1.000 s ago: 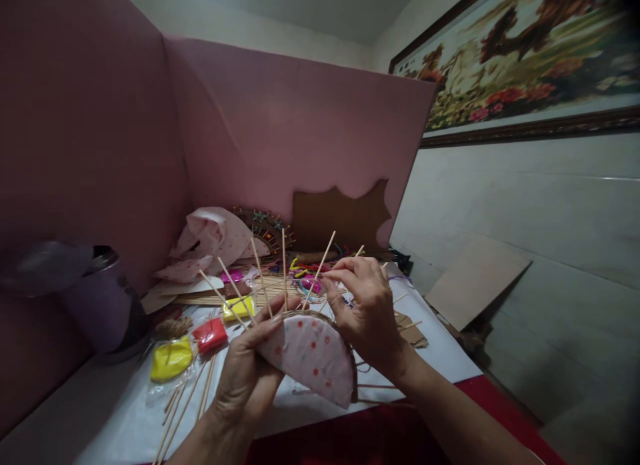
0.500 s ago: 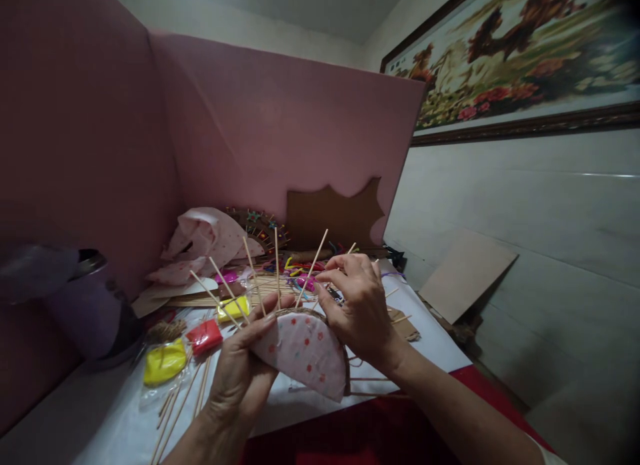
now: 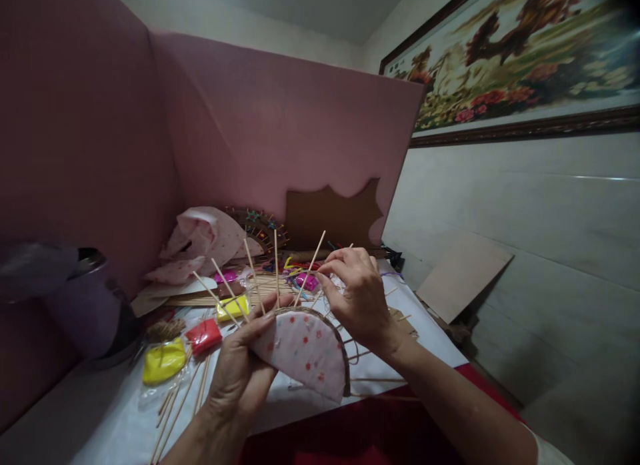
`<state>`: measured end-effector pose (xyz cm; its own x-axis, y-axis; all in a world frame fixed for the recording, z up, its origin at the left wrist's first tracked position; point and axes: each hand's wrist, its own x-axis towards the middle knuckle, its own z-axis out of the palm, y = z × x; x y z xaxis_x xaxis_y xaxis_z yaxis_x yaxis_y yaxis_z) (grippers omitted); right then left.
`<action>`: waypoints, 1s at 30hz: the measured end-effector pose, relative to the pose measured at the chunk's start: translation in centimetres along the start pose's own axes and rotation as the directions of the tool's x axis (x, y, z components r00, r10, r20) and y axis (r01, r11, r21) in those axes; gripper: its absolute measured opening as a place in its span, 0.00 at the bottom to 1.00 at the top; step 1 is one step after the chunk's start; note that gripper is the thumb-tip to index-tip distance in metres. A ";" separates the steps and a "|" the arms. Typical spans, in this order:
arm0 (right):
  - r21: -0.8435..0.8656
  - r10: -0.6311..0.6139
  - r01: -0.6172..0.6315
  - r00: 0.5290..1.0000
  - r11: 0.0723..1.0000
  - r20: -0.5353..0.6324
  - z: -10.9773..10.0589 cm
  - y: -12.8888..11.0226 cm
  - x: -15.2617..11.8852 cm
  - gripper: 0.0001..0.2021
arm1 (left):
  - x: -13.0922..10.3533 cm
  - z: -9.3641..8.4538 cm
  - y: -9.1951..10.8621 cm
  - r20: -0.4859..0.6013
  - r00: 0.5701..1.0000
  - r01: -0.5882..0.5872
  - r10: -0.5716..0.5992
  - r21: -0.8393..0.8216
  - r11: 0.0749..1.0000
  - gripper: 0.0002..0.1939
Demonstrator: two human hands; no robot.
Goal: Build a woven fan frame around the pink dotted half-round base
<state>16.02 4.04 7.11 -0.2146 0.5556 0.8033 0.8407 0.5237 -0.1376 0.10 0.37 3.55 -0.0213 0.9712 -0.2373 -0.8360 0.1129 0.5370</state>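
Observation:
My left hand (image 3: 245,361) grips a half-round piece covered in pale floral fabric (image 3: 303,345), thumb in front and fingers behind. Twine runs along its curved brown edge, and thin wooden sticks (image 3: 276,265) fan out from that edge. Above the right part of the curve, my right hand (image 3: 357,298) has thumb and forefinger pinched together beside a slanting stick (image 3: 313,265). Whatever sits between those fingertips is too small to make out. A thin loop of cord (image 3: 356,355) hangs below the right hand, near the sticks on that side.
Yellow (image 3: 164,361) and red (image 3: 204,336) clay packets and loose sticks (image 3: 173,411) lie on the white table at left. Behind are crumpled floral fabric (image 3: 205,238) and a cut brown board (image 3: 333,215). A purple container (image 3: 95,311) stands far left; a cardboard sheet (image 3: 465,275) leans right.
My right hand has lifted slightly away from the curved edge, baring more of it and the cord loop. The left hand keeps its hold with little movement.

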 end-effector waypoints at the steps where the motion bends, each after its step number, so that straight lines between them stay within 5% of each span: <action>1: 0.012 -0.009 0.009 1.000 1.000 -0.012 -0.3 0.1 -0.1 0.04 | 0.0 0.0 0.0 -0.008 1.000 -0.005 0.005 -0.002 1.000 0.15; 5: 0.009 -0.026 0.027 0.991 1.000 -0.132 -2.4 1.4 -0.6 0.06 | 0.1 0.0 0.2 -0.032 0.999 -0.019 0.019 0.012 1.000 0.15; 10: -0.160 0.062 -0.112 0.955 0.981 -0.290 -5.5 6.9 -2.5 0.09 | 0.4 0.1 0.8 -0.042 0.997 -0.063 0.065 0.043 0.997 0.15; 13: -0.197 0.295 -0.294 0.955 0.935 -0.027 -5.8 10.2 -4.8 0.11 | 0.6 0.4 1.3 -0.040 0.995 -0.092 0.093 0.034 0.995 0.14; 16: -0.132 0.425 -0.406 0.825 0.904 0.372 -4.6 11.2 -7.3 0.12 | 0.6 0.5 1.7 -0.028 0.992 -0.124 0.125 0.025 0.992 0.17; 18: -0.117 0.422 -0.421 0.771 0.900 0.477 -3.4 10.7 -8.5 0.13 | 0.6 0.4 2.0 -0.016 0.991 -0.136 0.136 0.026 0.990 0.18; 22: -0.190 0.442 -0.406 0.726 0.894 0.526 -1.2 9.5 -10.0 0.22 | 0.8 0.1 2.6 0.021 0.986 -0.168 0.167 0.040 0.985 0.19; 26: 0.032 0.469 -0.532 0.771 0.846 0.430 -0.6 10.5 -10.4 0.19 | 1.0 0.0 2.8 0.021 0.980 -0.197 0.197 0.042 0.979 0.19; 30: 0.222 0.674 -0.747 0.663 0.627 0.325 -1.5 12.8 -10.0 0.11 | 1.0 0.1 2.8 0.004 0.979 -0.203 0.203 0.035 0.978 0.18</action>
<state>29.70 4.23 -1.84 0.2628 0.9316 0.2511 0.5766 0.0570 -0.8150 -2.24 1.66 4.92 -0.1885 0.9747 -0.1199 -0.7942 -0.0795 0.6024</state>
